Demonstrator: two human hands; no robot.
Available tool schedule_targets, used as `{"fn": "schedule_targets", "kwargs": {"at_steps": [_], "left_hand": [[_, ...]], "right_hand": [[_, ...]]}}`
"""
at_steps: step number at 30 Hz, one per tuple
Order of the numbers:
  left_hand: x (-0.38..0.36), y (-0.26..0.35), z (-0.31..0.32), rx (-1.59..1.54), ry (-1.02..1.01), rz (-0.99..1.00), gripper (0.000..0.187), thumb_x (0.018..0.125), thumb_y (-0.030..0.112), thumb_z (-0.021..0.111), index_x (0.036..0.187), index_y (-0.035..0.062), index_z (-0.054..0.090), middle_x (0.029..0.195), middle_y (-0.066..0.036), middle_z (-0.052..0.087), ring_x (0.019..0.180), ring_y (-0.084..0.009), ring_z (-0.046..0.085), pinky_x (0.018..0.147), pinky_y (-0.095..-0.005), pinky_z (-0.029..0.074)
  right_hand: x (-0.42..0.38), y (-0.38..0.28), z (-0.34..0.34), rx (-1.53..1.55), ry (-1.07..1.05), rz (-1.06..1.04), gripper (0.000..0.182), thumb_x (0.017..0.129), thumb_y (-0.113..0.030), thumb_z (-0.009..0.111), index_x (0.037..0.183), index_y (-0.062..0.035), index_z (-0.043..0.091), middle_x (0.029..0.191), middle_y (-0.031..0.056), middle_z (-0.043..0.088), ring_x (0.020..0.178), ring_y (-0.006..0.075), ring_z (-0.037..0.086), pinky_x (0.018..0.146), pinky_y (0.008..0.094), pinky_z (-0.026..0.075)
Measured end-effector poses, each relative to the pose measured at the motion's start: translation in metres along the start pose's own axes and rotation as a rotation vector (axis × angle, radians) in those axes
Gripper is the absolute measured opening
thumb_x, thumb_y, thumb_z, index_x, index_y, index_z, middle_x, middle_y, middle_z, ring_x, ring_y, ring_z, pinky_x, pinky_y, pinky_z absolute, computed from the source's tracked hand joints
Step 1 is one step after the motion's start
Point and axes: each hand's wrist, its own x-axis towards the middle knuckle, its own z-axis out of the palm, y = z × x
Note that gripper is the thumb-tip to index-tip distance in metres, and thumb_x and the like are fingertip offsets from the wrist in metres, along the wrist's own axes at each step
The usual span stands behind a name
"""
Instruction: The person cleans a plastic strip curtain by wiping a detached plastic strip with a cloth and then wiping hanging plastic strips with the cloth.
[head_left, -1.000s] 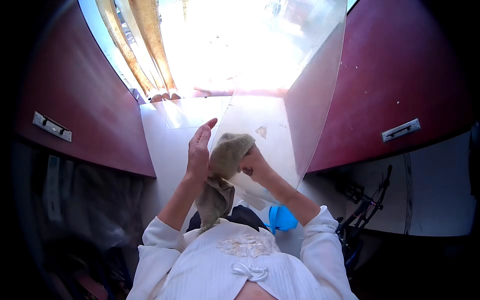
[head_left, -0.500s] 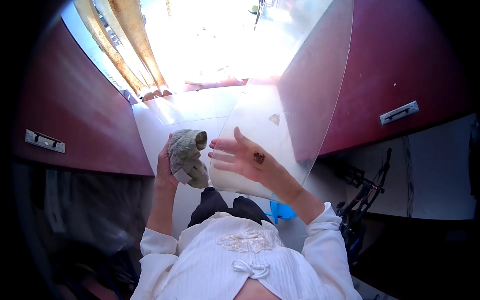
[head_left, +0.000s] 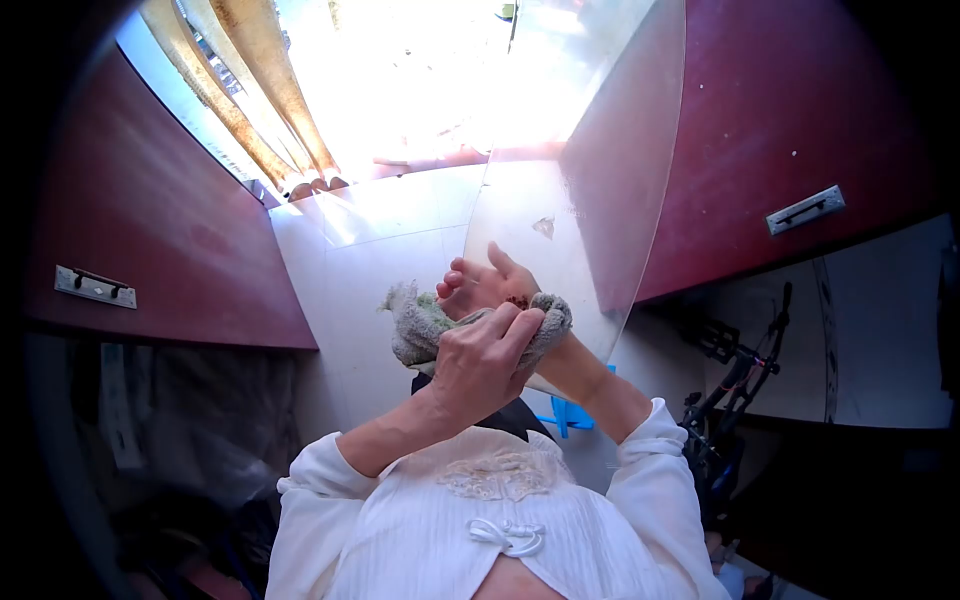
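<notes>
My left hand (head_left: 485,360) is closed round a bunched grey-green cloth (head_left: 418,325) and presses one end of it against the wrist and lower palm of the other hand. My right hand (head_left: 487,283) is turned palm up, fingers apart and slightly curled, holding nothing. Part of a dark brown mark (head_left: 517,301) shows on its palm beside the cloth. Behind my right hand stands a clear curved sheet (head_left: 625,190) with a small torn patch (head_left: 543,227) on it.
Dark red panels with metal handles (head_left: 95,287) (head_left: 806,210) flank both sides. Brown curtain strips (head_left: 262,80) hang at the bright opening. A bicycle (head_left: 735,385) stands at the right, and a blue object (head_left: 567,415) lies below my right forearm.
My left hand has moved right with the cloth, from beside my right hand onto its wrist and palm. The fingers of my right hand have curled a little and the hand has shifted slightly.
</notes>
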Motion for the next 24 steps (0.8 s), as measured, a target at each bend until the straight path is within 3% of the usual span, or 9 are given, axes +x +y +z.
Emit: {"fn": "schedule_targets", "kwargs": {"at_steps": [5,7,9,12,13,15,17,19,24], "left_hand": [[-0.027,-0.008,-0.006,-0.128,-0.13,0.041,0.034,0.066,0.008,0.074,0.096,0.0063,0.057,0.078,-0.01,0.06,0.066,-0.0266,0.063,0.058,-0.0351,0.051],[-0.009,-0.027,-0.008,-0.102,0.104,-0.133,0.028,0.069,0.007,0.072,0.093,0.0051,0.058,0.08,-0.012,0.061,0.066,-0.0285,0.063,0.058,-0.0344,0.051],[0.016,-0.043,-0.008,-0.084,0.166,-0.221,0.023,0.073,0.005,0.067,0.094,0.0052,0.058,0.081,-0.013,0.061,0.067,-0.0295,0.063,0.058,-0.0347,0.051],[-0.001,-0.017,0.006,-0.075,-0.03,0.132,0.034,0.065,0.007,0.07,0.097,0.0072,0.06,0.077,-0.009,0.058,0.063,-0.0272,0.061,0.055,-0.0359,0.05],[-0.012,-0.003,0.005,-0.017,-0.201,0.166,0.037,0.061,0.008,0.071,0.097,0.0085,0.06,0.075,-0.007,0.056,0.063,-0.0257,0.061,0.055,-0.0356,0.05],[-0.018,-0.001,0.006,-0.057,-0.191,0.209,0.039,0.058,0.008,0.071,0.096,0.0092,0.06,0.074,-0.007,0.054,0.063,-0.0256,0.06,0.056,-0.0354,0.05],[-0.003,-0.017,-0.004,-0.042,-0.083,0.132,0.034,0.062,0.008,0.07,0.095,0.0084,0.06,0.076,-0.008,0.057,0.064,-0.0273,0.061,0.057,-0.0361,0.05],[0.013,-0.048,-0.012,0.042,-0.048,-0.193,0.024,0.071,0.009,0.068,0.092,0.0057,0.059,0.082,-0.011,0.06,0.068,-0.0321,0.062,0.06,-0.0377,0.05],[0.005,-0.046,-0.016,-0.05,0.078,-0.088,0.024,0.076,0.009,0.066,0.098,0.0062,0.061,0.086,-0.009,0.064,0.069,-0.0267,0.065,0.061,-0.0346,0.051]], "right_hand": [[-0.016,0.005,-0.009,0.008,-0.095,-0.022,0.049,0.096,-0.045,0.039,0.115,0.0008,0.044,0.099,0.0118,0.053,0.102,0.0265,0.051,0.095,0.0421,0.043],[-0.027,0.009,-0.003,-0.093,-0.012,-0.025,0.051,0.095,-0.045,0.041,0.119,-0.0009,0.045,0.104,0.0119,0.056,0.101,0.0253,0.055,0.092,0.0421,0.046],[-0.036,0.021,0.0,-0.408,-0.019,-0.326,0.053,0.095,-0.048,0.04,0.127,-0.0061,0.043,0.107,0.0096,0.059,0.104,0.0187,0.057,0.086,0.0367,0.049],[-0.021,0.011,-0.023,-0.098,-0.077,0.04,0.056,0.094,-0.047,0.043,0.129,-0.0038,0.04,0.105,0.0102,0.057,0.096,0.0208,0.057,0.088,0.0342,0.048],[-0.022,0.011,-0.023,-0.094,-0.079,0.039,0.056,0.094,-0.047,0.043,0.129,-0.0038,0.04,0.105,0.0102,0.057,0.096,0.0208,0.057,0.088,0.0342,0.048],[-0.027,0.011,-0.022,-0.114,-0.032,0.045,0.057,0.095,-0.047,0.042,0.13,-0.0025,0.04,0.105,0.0107,0.058,0.097,0.0207,0.057,0.089,0.0339,0.047],[-0.031,0.014,-0.017,-0.166,-0.124,0.047,0.052,0.096,-0.046,0.04,0.124,-0.0031,0.045,0.108,0.0083,0.057,0.104,0.0176,0.053,0.092,0.0318,0.044],[-0.036,0.021,-0.015,-0.179,-0.042,-0.099,0.052,0.097,-0.046,0.036,0.125,-0.003,0.044,0.111,0.0081,0.057,0.107,0.0189,0.052,0.096,0.0346,0.041],[-0.045,0.019,-0.02,-0.159,-0.253,-0.072,0.059,0.098,-0.047,0.03,0.133,-0.0008,0.036,0.127,0.0104,0.049,0.119,0.0219,0.045,0.105,0.0376,0.031]]}}
